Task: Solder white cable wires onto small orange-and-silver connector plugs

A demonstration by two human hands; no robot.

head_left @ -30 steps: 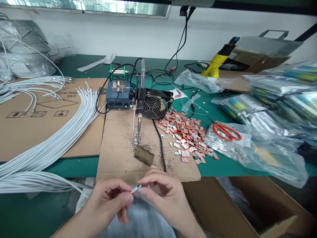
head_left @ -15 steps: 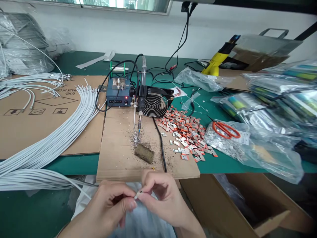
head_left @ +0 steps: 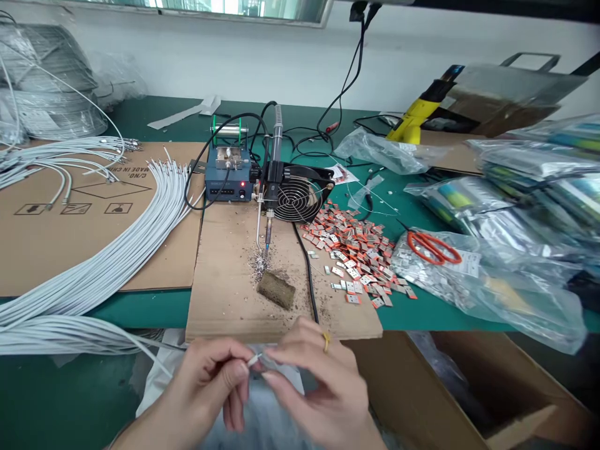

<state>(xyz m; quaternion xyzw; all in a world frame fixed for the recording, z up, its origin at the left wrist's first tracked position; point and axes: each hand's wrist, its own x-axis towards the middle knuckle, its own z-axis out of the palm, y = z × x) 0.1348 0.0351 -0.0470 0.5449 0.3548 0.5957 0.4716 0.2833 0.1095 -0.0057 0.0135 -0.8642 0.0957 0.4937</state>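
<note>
My left hand (head_left: 206, 381) pinches the end of a white cable (head_left: 254, 360) between thumb and forefinger, in front of the bench edge. Just right of the cable tip is my right hand (head_left: 323, 378), its thumb and fingers apart and a yellow ring on one finger. Nothing shows between those fingertips. Beyond both hands, a soldering iron (head_left: 272, 181) stands clamped with its tip down, above solder scraps and a brown sponge (head_left: 276, 289) on a cardboard sheet (head_left: 220, 281).
A bundle of white cables (head_left: 135, 237) lies to the left. Right of the cardboard are a heap of small orange-and-metal connectors (head_left: 360, 250), orange-handled scissors (head_left: 434, 247) and plastic bags (head_left: 529, 306). A fan (head_left: 297, 199) and blue soldering station (head_left: 228, 178) stand behind; an open carton (head_left: 422, 387) is below right.
My right fingers have parted from the cable tip and moved slightly right, with the hand opening. My left hand keeps its pinch. The whole view has shifted a little.
</note>
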